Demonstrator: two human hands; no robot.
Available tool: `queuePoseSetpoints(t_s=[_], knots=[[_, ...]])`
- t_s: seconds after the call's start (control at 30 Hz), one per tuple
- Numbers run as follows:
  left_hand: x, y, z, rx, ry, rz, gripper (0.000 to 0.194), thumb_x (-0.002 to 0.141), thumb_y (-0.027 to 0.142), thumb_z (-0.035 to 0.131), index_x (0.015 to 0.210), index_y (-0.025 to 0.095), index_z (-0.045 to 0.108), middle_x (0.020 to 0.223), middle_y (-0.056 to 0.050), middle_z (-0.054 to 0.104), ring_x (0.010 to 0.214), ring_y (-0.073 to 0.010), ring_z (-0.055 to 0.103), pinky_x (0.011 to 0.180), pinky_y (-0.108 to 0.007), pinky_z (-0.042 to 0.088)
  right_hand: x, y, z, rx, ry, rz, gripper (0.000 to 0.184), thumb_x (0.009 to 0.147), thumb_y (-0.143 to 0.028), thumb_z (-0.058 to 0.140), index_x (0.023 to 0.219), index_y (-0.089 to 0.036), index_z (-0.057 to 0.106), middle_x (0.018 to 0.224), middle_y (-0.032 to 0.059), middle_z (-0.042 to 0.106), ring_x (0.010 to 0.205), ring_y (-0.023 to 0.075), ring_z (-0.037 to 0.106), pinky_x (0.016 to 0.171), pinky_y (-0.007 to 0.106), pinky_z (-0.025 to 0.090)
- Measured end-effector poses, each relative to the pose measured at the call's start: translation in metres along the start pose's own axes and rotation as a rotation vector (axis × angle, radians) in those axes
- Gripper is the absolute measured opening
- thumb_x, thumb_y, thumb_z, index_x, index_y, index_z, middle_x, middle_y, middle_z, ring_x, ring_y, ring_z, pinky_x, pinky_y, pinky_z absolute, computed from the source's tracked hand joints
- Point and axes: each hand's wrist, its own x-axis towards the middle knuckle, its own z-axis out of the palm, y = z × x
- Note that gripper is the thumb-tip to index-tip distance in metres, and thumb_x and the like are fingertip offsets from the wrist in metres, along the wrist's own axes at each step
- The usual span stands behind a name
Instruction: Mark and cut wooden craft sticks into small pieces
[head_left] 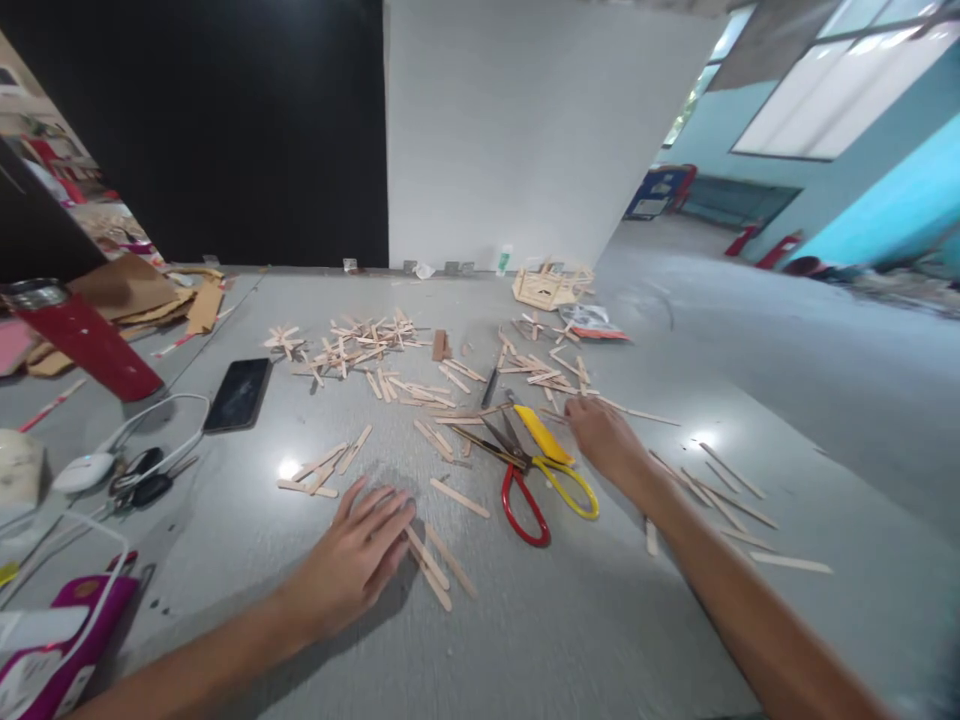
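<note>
Left hand (369, 545) palm down over table (525, 640), fingers loosely extended; wooden sticks (429, 559) run out from beneath it, can't tell if grip has any. Right hand (604, 435) just right of yellow object (541, 433), near stick pile (546, 377); fingertips unclear, can't tell grip. Scissors (529, 462) between hands, blades apart.

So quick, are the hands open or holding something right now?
Left hand: open, beside wooden craft sticks.
Right hand: fingers partly hidden; can't tell whether it holds anything.
</note>
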Motion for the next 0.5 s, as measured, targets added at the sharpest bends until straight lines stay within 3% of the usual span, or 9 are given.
queuePoseSetpoints(t_s=[0.2,0.27,0.3,0.4,0.5], knots=[[0.006,0.005,0.004,0.009,-0.003,0.017,0.036,0.111,0.018,0.04,0.143,0.013,0.056,0.14,-0.012,0.07,0.131,-0.0264,0.063,0.125,-0.051,0.034,-0.011,-0.024,-0.003,0.083,0.079,0.042,0.029,0.104,-0.034,0.067,0.127,-0.017,0.067,0.123,0.0096,0.071,0.103,0.024,0.072,0.088,0.044,0.062],[0.007,0.004,0.005,0.007,0.023,0.01,0.041,0.11,0.015,0.041,0.149,0.013,0.049,0.141,-0.013,0.07,0.132,-0.0261,0.063,0.124,-0.052,0.035,-0.022,-0.038,-0.007,0.144,0.161,0.022,0.022,0.109,-0.026,0.054,0.122,-0.015,0.068,0.114,0.0137,0.074,0.103,0.0267,0.072,0.091,0.044,0.059],[0.008,0.004,0.004,0.0,0.034,0.009,0.044,0.109,0.015,0.042,0.153,0.013,0.045,0.141,-0.013,0.069,0.132,-0.0262,0.062,0.124,-0.052,0.035,-0.03,-0.048,-0.009,0.183,0.193,-0.008,0.027,0.11,-0.022,0.044,0.12,-0.016,0.069,0.111,0.0164,0.074,0.105,0.0286,0.071,0.092,0.044,0.057],[0.009,0.005,0.002,-0.027,0.022,0.016,0.056,0.107,0.018,0.047,0.16,0.012,0.034,0.147,-0.016,0.065,0.138,-0.0277,0.058,0.126,-0.054,0.033,-0.062,-0.086,-0.015,0.326,0.194,-0.195,0.038,0.111,-0.019,0.033,0.126,-0.025,0.068,0.113,0.0113,0.078,0.102,0.0255,0.074,0.09,0.04,0.059],[0.009,0.006,-0.001,-0.024,-0.04,0.056,0.06,0.105,0.021,0.053,0.161,0.01,0.035,0.157,-0.02,0.055,0.148,-0.0316,0.049,0.128,-0.057,0.029,-0.094,-0.112,-0.024,0.448,0.104,-0.465,0.034,0.105,-0.03,0.055,0.136,-0.033,0.066,0.127,0.0038,0.078,0.115,0.0224,0.074,0.096,0.035,0.061]])
